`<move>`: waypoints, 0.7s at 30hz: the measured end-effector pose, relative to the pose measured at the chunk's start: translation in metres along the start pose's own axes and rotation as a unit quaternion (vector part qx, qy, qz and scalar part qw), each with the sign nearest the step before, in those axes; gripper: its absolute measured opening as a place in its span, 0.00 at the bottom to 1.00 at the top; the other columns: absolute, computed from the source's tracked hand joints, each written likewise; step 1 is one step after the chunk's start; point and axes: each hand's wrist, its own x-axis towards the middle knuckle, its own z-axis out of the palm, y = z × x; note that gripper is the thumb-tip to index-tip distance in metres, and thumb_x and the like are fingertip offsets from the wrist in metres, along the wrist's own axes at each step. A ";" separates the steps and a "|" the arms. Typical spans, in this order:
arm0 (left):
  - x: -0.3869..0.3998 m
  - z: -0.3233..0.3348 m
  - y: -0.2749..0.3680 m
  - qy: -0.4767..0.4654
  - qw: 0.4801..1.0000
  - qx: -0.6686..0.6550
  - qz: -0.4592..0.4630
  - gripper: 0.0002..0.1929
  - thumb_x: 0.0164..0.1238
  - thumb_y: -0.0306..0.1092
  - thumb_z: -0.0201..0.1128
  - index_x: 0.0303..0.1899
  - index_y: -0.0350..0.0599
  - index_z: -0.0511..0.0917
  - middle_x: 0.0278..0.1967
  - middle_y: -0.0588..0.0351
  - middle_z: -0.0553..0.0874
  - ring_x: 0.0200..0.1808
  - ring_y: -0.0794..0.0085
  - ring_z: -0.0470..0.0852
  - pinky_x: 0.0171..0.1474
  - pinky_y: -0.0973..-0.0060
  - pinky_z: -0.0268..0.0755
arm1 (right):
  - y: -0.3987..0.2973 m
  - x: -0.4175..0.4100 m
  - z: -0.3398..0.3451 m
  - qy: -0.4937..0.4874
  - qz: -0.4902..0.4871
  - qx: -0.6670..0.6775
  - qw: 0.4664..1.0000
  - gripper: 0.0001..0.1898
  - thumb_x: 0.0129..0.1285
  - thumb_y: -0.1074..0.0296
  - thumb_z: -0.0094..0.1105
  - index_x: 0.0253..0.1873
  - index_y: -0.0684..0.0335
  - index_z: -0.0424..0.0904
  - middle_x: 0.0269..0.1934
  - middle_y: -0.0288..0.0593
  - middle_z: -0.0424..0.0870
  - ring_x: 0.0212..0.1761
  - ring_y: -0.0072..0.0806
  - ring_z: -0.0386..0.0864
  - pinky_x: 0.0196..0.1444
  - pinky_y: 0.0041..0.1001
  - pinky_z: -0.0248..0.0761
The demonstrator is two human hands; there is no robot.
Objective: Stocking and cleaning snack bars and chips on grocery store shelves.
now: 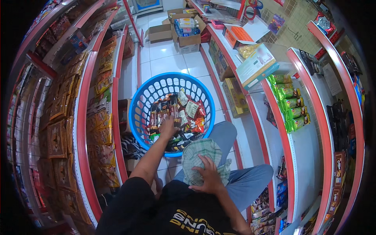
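A round blue plastic laundry basket (172, 75) stands on the floor before me, holding several snack packets. My left hand (167, 127) reaches down into it and touches dark, slim snack packets (154, 115); its fingertips are partly hidden, so a grip cannot be made out. Red snack bags (196, 124) and pale packets (191, 109) lie to the right of that hand inside the basket. On my lap sits a bunched green checked cloth (196, 150). My right hand (209, 176) rests on top of the cloth with its fingers apart.
Red-edged shelves with brown and yellow packets (101, 129) run along my left. Green snack packs (296, 113) and a tilted white and teal box (255, 67) stand on the right shelving. Beyond the basket, an open carton of bottles (188, 39) sits on white floor tiles (167, 60).
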 end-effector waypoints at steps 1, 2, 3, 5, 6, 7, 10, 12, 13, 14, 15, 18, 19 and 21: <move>0.003 0.000 0.001 0.001 1.000 0.000 0.004 0.30 0.50 0.40 0.78 0.52 0.39 0.72 0.49 0.39 0.80 0.50 0.45 0.83 0.49 0.54 0.78 | 0.005 -0.002 0.002 0.003 0.001 -0.002 1.000 0.33 0.45 0.43 0.76 0.56 0.49 0.79 0.73 0.46 0.62 0.75 0.56 0.55 0.73 0.52 0.50; 0.006 0.001 0.003 0.008 1.000 0.002 0.018 0.30 0.50 0.40 0.78 0.52 0.39 0.72 0.49 0.39 0.80 0.50 0.44 0.82 0.49 0.54 0.78 | 0.009 -0.003 0.004 0.015 -0.002 0.008 1.000 0.32 0.45 0.43 0.76 0.56 0.50 0.79 0.74 0.47 0.61 0.75 0.55 0.54 0.73 0.53 0.49; 0.005 0.003 0.000 0.013 0.999 0.007 0.031 0.30 0.50 0.39 0.77 0.52 0.40 0.72 0.49 0.39 0.80 0.49 0.43 0.82 0.49 0.54 0.78 | 0.008 -0.005 0.007 0.026 -0.003 0.021 0.999 0.31 0.46 0.44 0.76 0.55 0.50 0.80 0.75 0.47 0.60 0.76 0.55 0.53 0.74 0.54 0.48; 0.005 0.009 -0.002 0.022 0.998 0.021 0.048 0.30 0.50 0.41 0.77 0.54 0.41 0.72 0.49 0.42 0.80 0.49 0.45 0.82 0.49 0.53 0.78 | 0.009 -0.005 0.010 0.032 -0.007 0.016 0.999 0.31 0.45 0.45 0.77 0.54 0.51 0.80 0.74 0.47 0.61 0.76 0.54 0.54 0.74 0.54 0.49; 0.006 0.014 0.004 0.016 0.996 0.064 0.066 0.30 0.51 0.42 0.76 0.54 0.43 0.72 0.49 0.43 0.79 0.50 0.48 0.82 0.49 0.51 0.77 | 0.011 -0.005 0.009 0.038 -0.010 0.005 0.999 0.30 0.45 0.47 0.77 0.53 0.51 0.81 0.74 0.46 0.63 0.76 0.54 0.55 0.73 0.54 0.50; 0.006 0.017 0.008 0.010 0.991 0.107 0.084 0.30 0.51 0.43 0.75 0.55 0.44 0.72 0.49 0.45 0.79 0.51 0.50 0.81 0.48 0.50 0.77 | 0.013 -0.005 0.010 0.044 -0.009 0.006 0.999 0.30 0.45 0.47 0.77 0.53 0.51 0.81 0.74 0.46 0.63 0.76 0.54 0.55 0.73 0.54 0.50; 0.006 0.023 0.005 0.029 0.990 0.115 0.073 0.29 0.52 0.44 0.73 0.56 0.51 0.72 0.49 0.45 0.77 0.53 0.50 0.79 0.48 0.47 0.76 | 0.015 -0.006 0.013 0.067 -0.026 0.024 0.997 0.27 0.45 0.51 0.78 0.52 0.52 0.81 0.71 0.46 0.67 0.75 0.53 0.58 0.72 0.54 0.52; 0.010 0.025 0.007 0.028 0.994 0.095 0.038 0.26 0.54 0.41 0.70 0.55 0.52 0.74 0.49 0.41 0.76 0.52 0.44 0.78 0.49 0.48 0.75 | 0.016 -0.006 0.012 0.090 -0.040 0.042 0.994 0.25 0.46 0.55 0.78 0.49 0.56 0.81 0.70 0.46 0.69 0.74 0.53 0.60 0.71 0.53 0.54; 0.011 0.024 0.010 0.029 0.994 0.098 0.043 0.26 0.54 0.41 0.70 0.55 0.52 0.74 0.49 0.41 0.76 0.52 0.44 0.78 0.49 0.48 0.75 | 0.018 -0.007 0.013 0.095 -0.039 0.042 0.994 0.25 0.46 0.55 0.78 0.49 0.56 0.81 0.70 0.46 0.69 0.74 0.53 0.60 0.71 0.53 0.54; 0.010 0.022 0.011 0.079 0.995 0.043 0.044 0.24 0.55 0.40 0.68 0.55 0.49 0.74 0.49 0.38 0.75 0.52 0.42 0.78 0.50 0.49 0.75 | 0.020 -0.008 0.014 0.095 -0.038 0.051 0.993 0.23 0.48 0.57 0.77 0.47 0.58 0.79 0.69 0.46 0.71 0.73 0.52 0.61 0.71 0.52 0.55; 0.008 0.018 0.015 0.127 0.991 -0.013 0.047 0.23 0.56 0.39 0.66 0.54 0.46 0.75 0.48 0.36 0.74 0.51 0.40 0.77 0.51 0.50 0.74 | 0.023 -0.008 0.016 0.096 -0.036 0.061 0.993 0.22 0.49 0.59 0.76 0.45 0.60 0.78 0.68 0.46 0.72 0.73 0.51 0.62 0.71 0.51 0.56; -0.002 -0.007 0.022 0.184 0.970 -0.106 0.117 0.20 0.59 0.32 0.61 0.54 0.40 0.77 0.46 0.36 0.71 0.49 0.43 0.75 0.51 0.54 0.72 | 0.035 -0.013 0.021 0.111 -0.028 0.089 0.989 0.20 0.52 0.63 0.74 0.44 0.63 0.75 0.67 0.49 0.73 0.71 0.51 0.66 0.70 0.46 0.60; -0.006 -0.017 0.023 0.206 0.956 -0.142 0.150 0.19 0.60 0.29 0.61 0.55 0.39 0.78 0.45 0.37 0.71 0.48 0.46 0.75 0.50 0.56 0.72 | 0.039 -0.015 0.024 0.113 -0.029 0.091 0.989 0.20 0.52 0.63 0.74 0.44 0.63 0.75 0.67 0.49 0.73 0.71 0.51 0.66 0.70 0.46 0.60; -0.024 -0.052 0.038 0.227 0.945 -0.124 0.203 0.21 0.61 0.22 0.60 0.57 0.41 0.79 0.45 0.42 0.71 0.44 0.53 0.76 0.48 0.60 0.71 | 0.046 -0.021 0.029 0.159 0.039 0.201 0.966 0.18 0.54 0.68 0.71 0.45 0.65 0.72 0.63 0.53 0.75 0.66 0.52 0.72 0.67 0.41 0.65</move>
